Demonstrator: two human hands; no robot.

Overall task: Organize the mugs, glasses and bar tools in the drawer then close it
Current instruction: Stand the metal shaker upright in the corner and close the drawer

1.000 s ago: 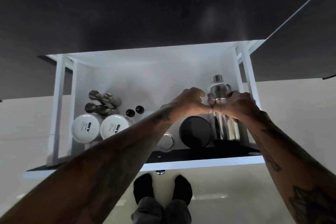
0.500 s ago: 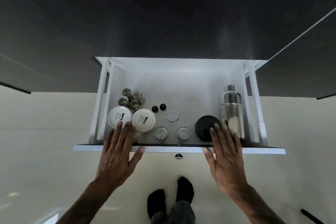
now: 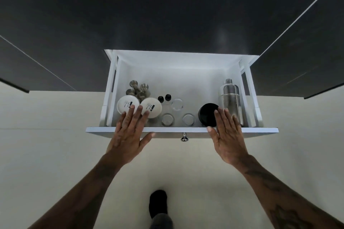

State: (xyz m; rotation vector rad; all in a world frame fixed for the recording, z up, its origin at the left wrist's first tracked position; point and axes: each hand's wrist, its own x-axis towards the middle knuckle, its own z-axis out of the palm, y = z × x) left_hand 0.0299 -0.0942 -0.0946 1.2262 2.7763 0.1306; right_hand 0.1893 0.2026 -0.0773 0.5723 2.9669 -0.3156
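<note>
The white drawer (image 3: 182,129) stands pulled out below a dark counter. Inside at the left are two white mugs (image 3: 128,103) (image 3: 152,107) upside down, with several steel jiggers (image 3: 138,88) behind them. Two small black stoppers (image 3: 164,97) and three clear glasses (image 3: 177,104) (image 3: 167,118) (image 3: 188,118) sit in the middle. A black mug (image 3: 207,114) and a steel cocktail shaker (image 3: 230,98) stand at the right. My left hand (image 3: 128,134) and my right hand (image 3: 226,134) are flat, fingers spread, over the drawer's front edge, holding nothing.
A small metal knob (image 3: 184,137) sticks out of the drawer front between my hands. Dark cabinet fronts (image 3: 167,15) rise behind the drawer. The pale floor (image 3: 46,145) lies below, with my dark-socked foot (image 3: 158,202) near the bottom centre.
My hands let go of the shaker and drew back to the drawer's front edge, now flat and open. The view has pulled back from the drawer.
</note>
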